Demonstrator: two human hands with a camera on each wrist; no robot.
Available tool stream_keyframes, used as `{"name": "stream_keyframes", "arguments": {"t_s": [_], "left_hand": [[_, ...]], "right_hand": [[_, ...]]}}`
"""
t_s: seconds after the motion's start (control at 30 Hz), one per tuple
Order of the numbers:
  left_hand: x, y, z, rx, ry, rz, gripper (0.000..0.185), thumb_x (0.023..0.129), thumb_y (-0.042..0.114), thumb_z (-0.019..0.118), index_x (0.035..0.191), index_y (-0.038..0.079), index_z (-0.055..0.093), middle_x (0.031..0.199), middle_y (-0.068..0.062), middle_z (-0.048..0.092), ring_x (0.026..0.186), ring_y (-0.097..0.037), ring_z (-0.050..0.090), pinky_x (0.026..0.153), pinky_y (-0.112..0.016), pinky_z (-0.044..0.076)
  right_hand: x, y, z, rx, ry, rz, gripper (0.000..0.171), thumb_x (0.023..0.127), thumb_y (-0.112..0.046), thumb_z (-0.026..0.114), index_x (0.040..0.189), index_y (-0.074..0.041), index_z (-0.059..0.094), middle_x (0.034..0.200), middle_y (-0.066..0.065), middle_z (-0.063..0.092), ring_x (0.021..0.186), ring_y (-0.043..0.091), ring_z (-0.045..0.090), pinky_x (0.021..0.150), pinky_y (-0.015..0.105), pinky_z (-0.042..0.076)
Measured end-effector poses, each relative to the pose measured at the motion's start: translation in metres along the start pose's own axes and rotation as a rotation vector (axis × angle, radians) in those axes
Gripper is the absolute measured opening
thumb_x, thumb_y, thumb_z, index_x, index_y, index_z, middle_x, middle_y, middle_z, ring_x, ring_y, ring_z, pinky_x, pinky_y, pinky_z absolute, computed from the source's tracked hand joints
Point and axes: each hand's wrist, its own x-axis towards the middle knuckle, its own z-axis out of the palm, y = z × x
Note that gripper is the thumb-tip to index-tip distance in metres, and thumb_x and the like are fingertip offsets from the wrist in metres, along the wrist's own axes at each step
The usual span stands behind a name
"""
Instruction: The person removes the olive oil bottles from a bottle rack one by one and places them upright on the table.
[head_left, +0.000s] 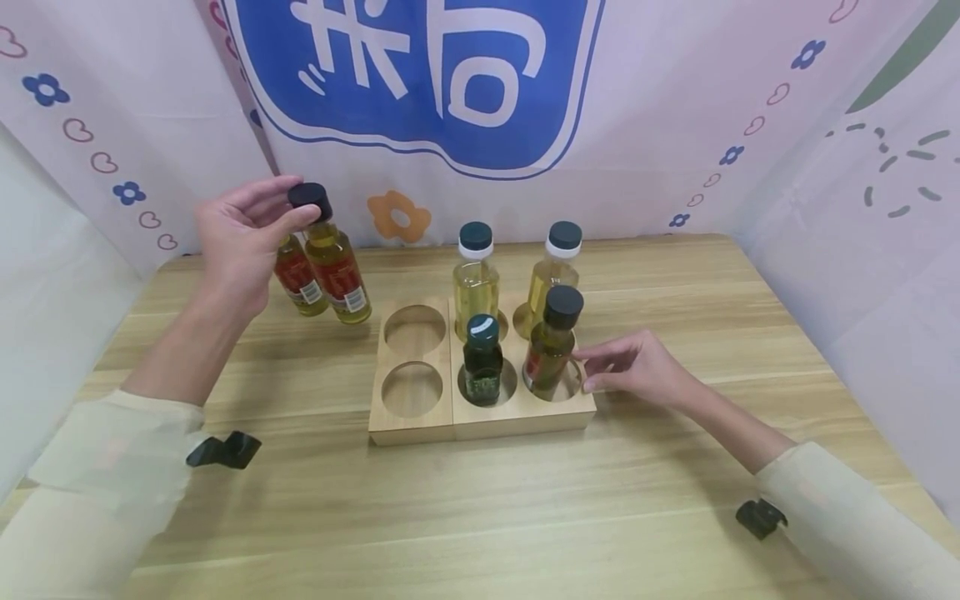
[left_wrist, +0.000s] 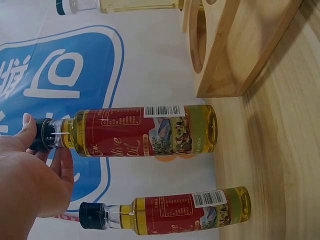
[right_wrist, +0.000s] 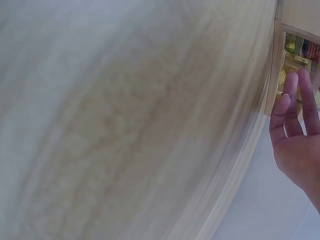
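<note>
My left hand [head_left: 243, 242] pinches the black cap of an olive oil bottle [head_left: 343, 279] between thumb and fingers. The bottle has a red label and hangs slightly tilted, its base close over the table. Behind it stands a second matching olive oil bottle [left_wrist: 185, 212]. My right hand [head_left: 637, 371] has its fingertips at the right edge of the wooden bottle rack [head_left: 416, 425], with the fingers loosely extended. Beside them, a black-capped bottle with a red label [head_left: 551, 354] sits in the front right hole. A dark green bottle [head_left: 482, 367] occupies the front middle hole.
Two clear bottles of pale yellow oil with green caps, a middle one [head_left: 476, 287] and a right one [head_left: 553, 275], stand in the rack's back holes. The wooden table [head_left: 480, 525] meets a printed cloth backdrop [head_left: 637, 167] at its far edge.
</note>
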Motion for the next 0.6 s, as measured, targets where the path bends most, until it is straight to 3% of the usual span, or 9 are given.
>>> {"name": "stream_keyframes", "arguments": {"t_s": [0.6], "left_hand": [[0.005,-0.012,-0.001,0.040,0.053,-0.029,0.040,0.074,0.003,0.093,0.112,0.009,0.080,0.096,0.007,0.080,0.094,-0.007,0.074,0.088,-0.015,0.058]], "right_hand": [[0.000,0.001,0.000,0.009,-0.005,-0.016,0.041,0.078,0.007,0.085,0.116,0.008,0.073,0.097,0.019,0.078,0.084,0.013,0.075,0.073,0.027,0.063]]}}
